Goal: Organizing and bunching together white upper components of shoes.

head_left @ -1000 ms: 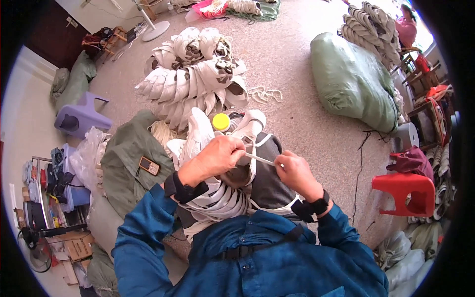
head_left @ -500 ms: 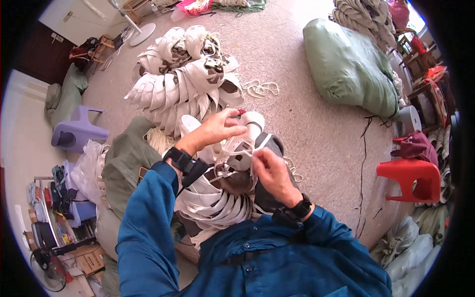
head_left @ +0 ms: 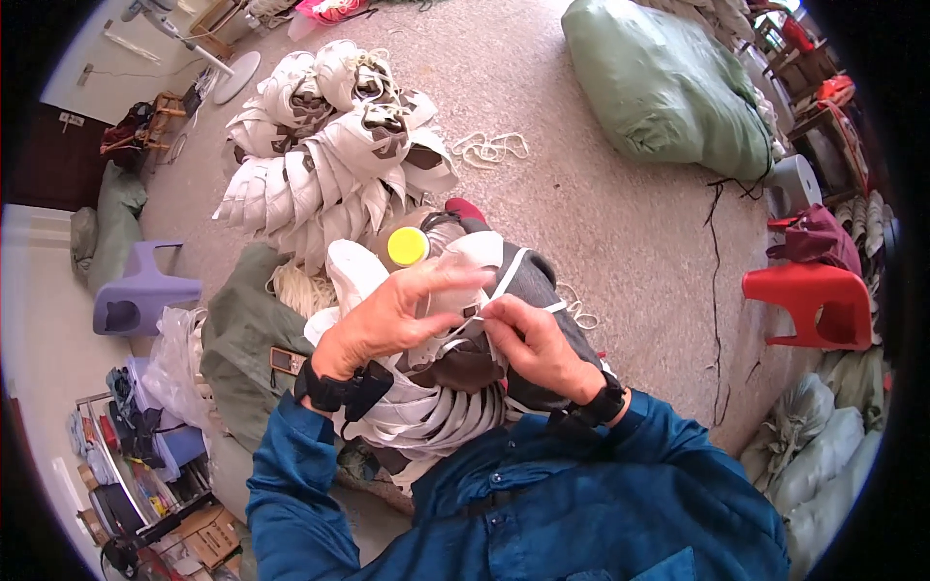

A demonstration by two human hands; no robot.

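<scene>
Fingers (head_left: 455, 283) of the left hand (head_left: 387, 324) curl over a white shoe piece (head_left: 475, 254), beside a yellow-capped bottle (head_left: 408, 246). Right hand (head_left: 538, 347) pinches a white lace (head_left: 463, 327) against it. More pieces (head_left: 436, 421) stack in the lap below.

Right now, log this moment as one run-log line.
left hand: holding white shoe upper | right hand: pinching its white lace | lap: stacked white uppers | floor: bigger pile, yellow cap
</scene>
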